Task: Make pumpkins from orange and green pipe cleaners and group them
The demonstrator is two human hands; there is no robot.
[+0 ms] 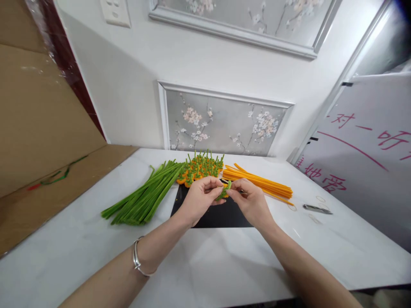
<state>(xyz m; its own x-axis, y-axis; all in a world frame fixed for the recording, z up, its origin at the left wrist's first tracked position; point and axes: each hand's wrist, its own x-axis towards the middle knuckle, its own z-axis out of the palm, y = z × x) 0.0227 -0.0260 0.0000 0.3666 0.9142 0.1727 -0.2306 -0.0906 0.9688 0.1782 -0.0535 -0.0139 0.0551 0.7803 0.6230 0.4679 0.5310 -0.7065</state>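
Note:
Above a black mat [221,216], my left hand [203,197] and my right hand [252,200] meet with their fingertips close together. Between them is a small green and orange fuzzy piece [225,191], pinched by the fingers of both hands. Just behind my hands stands a cluster of orange and green fuzzy pieces [201,167] with green stems pointing up. A bundle of green fuzzy sticks [147,194] lies to the left, and a bundle of orange fuzzy sticks [263,182] lies to the right.
On the white table [205,261], metal clippers [317,209] and thin rubber bands lie at the right. Cardboard [38,192] borders the left side. A wall with a framed flower panel [221,122] stands behind, and a board with red writing [362,162] is at the right.

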